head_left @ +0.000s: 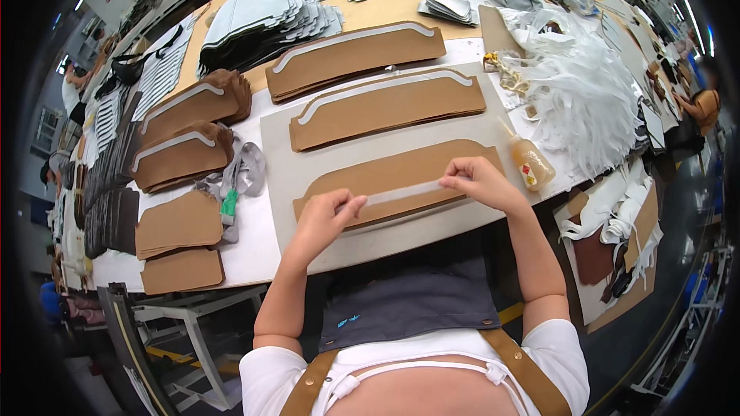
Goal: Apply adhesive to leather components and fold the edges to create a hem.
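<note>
A white strip point(402, 194) is stretched between my two hands, over the nearest stack of brown shaped panels point(362, 172). My left hand point(327, 216) pinches its left end between thumb and fingers. At the other end my right hand point(474, 179) grips it in a pinch, above the panel's right part. Behind lie a second stack of brown panels point(393, 114) and a third stack point(362, 58), each with a white strip along the curved far edge of its top panel. To the right of my right hand lies a clear bottle of amber liquid point(530, 163) with a thin nozzle.
A heap of loose white strips point(578, 85) spreads at the right. Smaller brown panel stacks point(181, 223) and grey ribbon with a green piece point(230, 202) lie left. Pale grey stacked pieces point(266, 23) stand at the back. Other people point(700, 104) work farther off.
</note>
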`<act>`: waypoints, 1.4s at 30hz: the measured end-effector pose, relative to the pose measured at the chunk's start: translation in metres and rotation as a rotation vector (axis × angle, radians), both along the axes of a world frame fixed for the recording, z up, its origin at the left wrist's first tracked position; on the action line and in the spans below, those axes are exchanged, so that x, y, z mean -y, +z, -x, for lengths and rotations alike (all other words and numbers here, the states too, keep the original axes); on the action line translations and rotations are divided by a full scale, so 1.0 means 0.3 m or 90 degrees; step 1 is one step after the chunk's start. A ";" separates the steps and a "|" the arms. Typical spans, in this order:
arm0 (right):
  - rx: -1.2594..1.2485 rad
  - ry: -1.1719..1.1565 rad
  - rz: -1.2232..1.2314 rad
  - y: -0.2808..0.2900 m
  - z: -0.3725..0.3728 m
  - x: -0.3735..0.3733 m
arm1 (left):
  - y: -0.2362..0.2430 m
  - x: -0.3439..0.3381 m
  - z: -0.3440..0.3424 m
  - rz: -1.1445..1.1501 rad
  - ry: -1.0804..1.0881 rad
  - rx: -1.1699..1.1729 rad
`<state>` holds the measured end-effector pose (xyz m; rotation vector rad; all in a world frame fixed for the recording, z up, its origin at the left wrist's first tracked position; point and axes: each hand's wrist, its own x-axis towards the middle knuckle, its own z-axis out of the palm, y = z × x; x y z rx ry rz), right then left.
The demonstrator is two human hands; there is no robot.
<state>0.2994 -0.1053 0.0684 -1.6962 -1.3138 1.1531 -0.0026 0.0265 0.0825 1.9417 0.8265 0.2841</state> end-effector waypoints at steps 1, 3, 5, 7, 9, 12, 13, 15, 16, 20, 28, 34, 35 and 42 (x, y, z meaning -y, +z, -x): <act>0.074 -0.037 -0.053 -0.020 0.011 -0.017 | -0.001 -0.013 -0.011 -0.018 0.047 -0.067; 0.139 -0.090 -0.083 -0.051 0.050 -0.048 | -0.039 -0.033 -0.024 -0.034 0.097 -0.135; 0.202 -0.139 -0.114 -0.074 0.083 -0.079 | -0.130 -0.054 -0.028 -0.414 0.129 -0.066; 0.419 -0.153 -0.225 -0.093 0.098 -0.100 | -0.164 -0.066 -0.045 -0.430 0.155 -0.052; 0.435 -0.159 -0.228 -0.116 0.102 -0.121 | -0.173 -0.074 -0.064 -0.446 0.181 -0.039; 0.475 -0.174 -0.249 -0.128 0.105 -0.144 | -0.189 -0.092 -0.082 -0.496 0.205 -0.064; 0.499 -0.184 -0.270 -0.128 0.106 -0.149 | -0.197 -0.098 -0.085 -0.509 0.213 -0.048; 0.510 -0.182 -0.270 -0.132 0.102 -0.155 | -0.208 -0.105 -0.092 -0.521 0.222 -0.035; 0.523 -0.184 -0.272 -0.135 0.100 -0.158 | -0.211 -0.108 -0.096 -0.518 0.224 -0.037; 0.531 -0.185 -0.274 -0.134 0.100 -0.166 | -0.215 -0.108 -0.102 -0.500 0.226 -0.041; 0.523 -0.175 -0.241 -0.129 0.097 -0.165 | -0.232 -0.109 -0.100 -0.513 0.214 -0.033; 0.526 -0.177 -0.241 -0.119 0.093 -0.170 | -0.230 -0.116 -0.104 -0.503 0.216 -0.034; 0.526 -0.176 -0.241 -0.121 0.091 -0.174 | -0.232 -0.119 -0.106 -0.501 0.215 -0.037; 0.527 -0.174 -0.235 -0.127 0.091 -0.173 | -0.237 -0.120 -0.105 -0.495 0.208 -0.041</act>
